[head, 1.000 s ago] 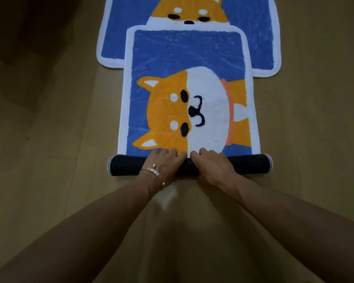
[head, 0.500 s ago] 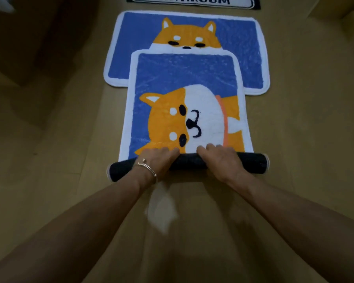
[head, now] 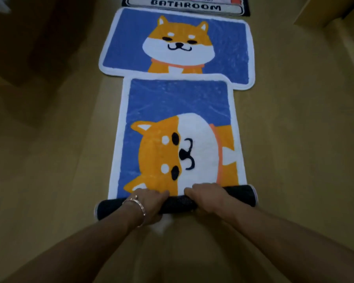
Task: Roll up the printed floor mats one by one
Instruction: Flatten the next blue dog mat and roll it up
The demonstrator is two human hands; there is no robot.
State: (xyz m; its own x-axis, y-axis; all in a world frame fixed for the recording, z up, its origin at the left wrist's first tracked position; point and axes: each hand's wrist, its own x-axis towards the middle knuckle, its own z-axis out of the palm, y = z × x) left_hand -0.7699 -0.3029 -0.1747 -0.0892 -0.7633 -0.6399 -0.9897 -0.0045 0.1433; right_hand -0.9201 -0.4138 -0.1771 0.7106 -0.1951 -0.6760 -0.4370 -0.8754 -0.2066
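On the wooden floor (head: 49, 160) the near mat (head: 178, 103) lies lengthwise away from the person, its printed dog turned sideways. Its near end is wound into a dark-backed roll (head: 179, 203) whose left end sits slightly closer to the person than its right. The left hand (head: 149, 203), with a bracelet (head: 140, 209) at the wrist, rests on the roll left of centre, its fingers (head: 161, 194) curled over the top onto the orange print. A bare stretch of roll shows between the hands. The right hand (head: 206, 198) grasps the roll right of centre in the same way, fingers bent over its top.

Beyond lie the far mat (head: 127, 41) and the BATHROOM mat (head: 184, 6).

A second ago the hands nearly touched and the roll lay square; now they are apart and the roll is skewed. The near mat then covered the far mat's dog below the nose; now that whole face shows.
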